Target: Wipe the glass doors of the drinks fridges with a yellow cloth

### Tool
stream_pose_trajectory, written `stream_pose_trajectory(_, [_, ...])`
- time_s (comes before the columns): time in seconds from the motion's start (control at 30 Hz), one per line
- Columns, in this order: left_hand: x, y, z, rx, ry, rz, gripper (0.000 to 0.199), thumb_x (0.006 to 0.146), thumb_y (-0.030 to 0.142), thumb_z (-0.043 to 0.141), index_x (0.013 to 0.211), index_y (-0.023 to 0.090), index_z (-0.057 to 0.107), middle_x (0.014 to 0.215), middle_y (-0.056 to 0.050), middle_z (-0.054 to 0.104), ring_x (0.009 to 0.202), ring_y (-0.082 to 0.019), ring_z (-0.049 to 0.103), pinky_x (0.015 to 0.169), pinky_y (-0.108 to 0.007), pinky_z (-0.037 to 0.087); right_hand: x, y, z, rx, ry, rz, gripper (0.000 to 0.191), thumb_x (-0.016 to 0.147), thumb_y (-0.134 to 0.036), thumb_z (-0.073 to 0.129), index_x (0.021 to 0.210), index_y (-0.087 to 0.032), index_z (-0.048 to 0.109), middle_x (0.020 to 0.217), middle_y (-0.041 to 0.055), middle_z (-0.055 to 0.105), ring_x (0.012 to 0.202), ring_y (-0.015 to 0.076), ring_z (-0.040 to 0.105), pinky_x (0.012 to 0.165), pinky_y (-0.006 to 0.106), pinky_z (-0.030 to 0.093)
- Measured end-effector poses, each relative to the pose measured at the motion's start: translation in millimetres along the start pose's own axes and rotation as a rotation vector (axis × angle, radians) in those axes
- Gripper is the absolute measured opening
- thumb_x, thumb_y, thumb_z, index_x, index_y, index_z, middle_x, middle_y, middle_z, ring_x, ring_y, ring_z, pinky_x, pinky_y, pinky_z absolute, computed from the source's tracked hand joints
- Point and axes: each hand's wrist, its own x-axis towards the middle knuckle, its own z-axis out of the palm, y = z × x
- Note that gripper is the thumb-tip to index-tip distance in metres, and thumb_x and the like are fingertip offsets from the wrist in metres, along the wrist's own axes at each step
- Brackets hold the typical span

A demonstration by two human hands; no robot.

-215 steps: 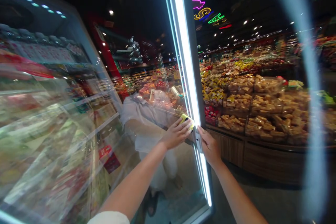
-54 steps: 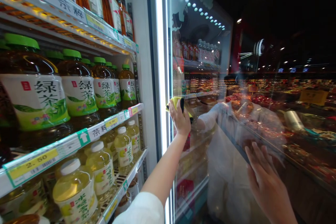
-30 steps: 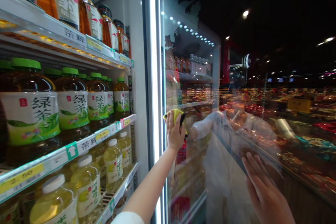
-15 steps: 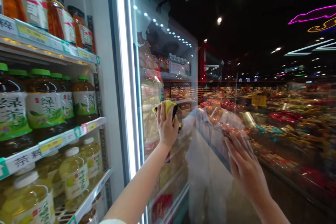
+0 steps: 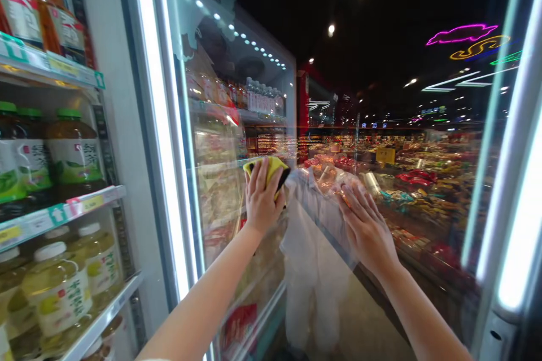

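A glass door (image 5: 322, 271) with bright light strips along its sides fills the middle of the view. On its left part, my left hand (image 5: 263, 197) presses a yellow and black cloth (image 5: 271, 172) against the glass, fingers bent over it. Further right, my right hand (image 5: 368, 228) is raised with its fingers stretched out and holds nothing. Its fingertips are at the glass; whether the palm touches cannot be told. Between and behind the hands, a pale reflection of a person's clothes shows in the glass.
Shelves (image 5: 63, 217) with bottled drinks (image 5: 74, 152) stand at the left, close to my left arm. A light strip and door frame (image 5: 499, 327) bound the right side. Store displays and a yellow sign (image 5: 385, 155) show through the glass.
The view has turned right, bringing the right light strip and frame into sight. The cloth stays under my left hand. My right hand appears nearer to my left hand, still spread.
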Motion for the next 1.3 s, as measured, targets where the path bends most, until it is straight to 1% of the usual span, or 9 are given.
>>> stream_pose_trajectory(0.1, [26, 29, 19.1, -0.008, 0.100, -0.160, 0.061, 0.097, 0.023, 0.053, 0.157, 0.028, 0.044, 0.175, -0.007, 0.016, 0.161, -0.035, 0.016, 0.129, -0.064, 0.019, 4, 13, -6, -0.001, 0.017, 0.006, 0.080, 0.100, -0.005, 0.043, 0.168, -0.029, 0.009, 0.168, 0.0061, 0.036, 0.158, 0.0269, 0.026, 0.127, 0.053, 0.034])
stream_pose_trajectory(0.27, [-9, 45, 20.1, -0.030, -0.148, 0.356, 0.055, 0.096, 0.028, 0.056, 0.151, 0.029, 0.053, 0.167, -0.007, 0.039, 0.157, -0.029, 0.030, 0.131, -0.056, 0.019, -5, 27, -16, 0.050, -0.013, -0.050, 0.075, 0.102, -0.009, 0.041, 0.168, -0.031, 0.011, 0.166, 0.0053, 0.039, 0.156, 0.0265, 0.032, 0.126, 0.051, 0.037])
stream_pose_trajectory(0.33, [-15, 36, 13.2, -0.031, -0.176, 0.412, 0.053, 0.096, 0.028, 0.056, 0.148, 0.029, 0.055, 0.164, -0.006, 0.045, 0.156, -0.026, 0.034, 0.131, -0.052, 0.022, -13, 36, -19, 0.051, -0.010, -0.058, 0.075, 0.102, -0.009, 0.042, 0.168, -0.031, 0.014, 0.165, 0.0062, 0.042, 0.154, 0.0271, 0.035, 0.125, 0.052, 0.038])
stream_pose_trajectory(0.5, [41, 44, 23.8, -0.030, 0.064, -0.095, 0.054, 0.098, 0.027, 0.053, 0.152, 0.025, 0.052, 0.174, -0.007, 0.023, 0.160, -0.033, 0.020, 0.129, -0.059, 0.023, -21, 52, -23, 0.028, 0.003, -0.058, 0.078, 0.099, -0.005, 0.045, 0.167, -0.028, 0.016, 0.162, 0.0083, 0.047, 0.153, 0.0270, 0.037, 0.124, 0.053, 0.040])
stream_pose_trajectory(0.57, [55, 64, 34.1, -0.037, 0.088, -0.133, 0.055, 0.098, 0.027, 0.053, 0.153, 0.027, 0.050, 0.175, -0.006, 0.018, 0.161, -0.035, 0.016, 0.130, -0.062, 0.018, -21, 53, -24, 0.022, -0.003, -0.063, 0.078, 0.100, -0.005, 0.045, 0.167, -0.029, 0.015, 0.163, 0.0084, 0.045, 0.154, 0.0271, 0.035, 0.124, 0.053, 0.040])
stream_pose_trajectory(0.77, [13, 88, 34.4, -0.074, -0.152, 0.454, 0.055, 0.095, 0.027, 0.056, 0.150, 0.031, 0.054, 0.165, -0.006, 0.044, 0.156, -0.026, 0.035, 0.132, -0.050, 0.016, -36, 67, -35, -0.013, -0.030, -0.056, 0.078, 0.100, -0.007, 0.046, 0.167, -0.030, 0.013, 0.165, 0.0058, 0.041, 0.155, 0.0255, 0.033, 0.125, 0.051, 0.039])
stream_pose_trajectory(1.03, [72, 124, 61.5, -0.061, 0.062, 0.019, 0.060, 0.094, 0.027, 0.059, 0.153, 0.027, 0.051, 0.173, -0.009, 0.023, 0.160, -0.034, 0.021, 0.130, -0.060, 0.017, -55, 95, -55, -0.069, -0.071, 0.028, 0.076, 0.101, -0.008, 0.044, 0.167, -0.030, 0.014, 0.168, 0.0037, 0.036, 0.157, 0.0235, 0.028, 0.124, 0.048, 0.041])
stream_pose_trajectory(1.17, [32, 149, 68.0, -0.083, -0.029, 0.271, 0.057, 0.093, 0.026, 0.060, 0.150, 0.026, 0.054, 0.169, -0.012, 0.034, 0.159, -0.030, 0.026, 0.131, -0.054, 0.015, -70, 104, -64, -0.084, -0.104, 0.077, 0.072, 0.101, -0.008, 0.043, 0.166, -0.029, 0.021, 0.168, 0.0055, 0.034, 0.158, 0.0250, 0.027, 0.124, 0.052, 0.041])
stream_pose_trajectory(1.3, [2, 141, 61.1, -0.140, -0.166, 0.677, 0.056, 0.094, 0.025, 0.057, 0.150, 0.028, 0.053, 0.161, -0.005, 0.049, 0.155, -0.021, 0.037, 0.134, -0.047, 0.008, -88, 119, -72, -0.082, -0.133, 0.099, 0.071, 0.099, -0.005, 0.042, 0.165, -0.028, 0.028, 0.168, 0.0067, 0.036, 0.157, 0.0262, 0.027, 0.123, 0.055, 0.042])
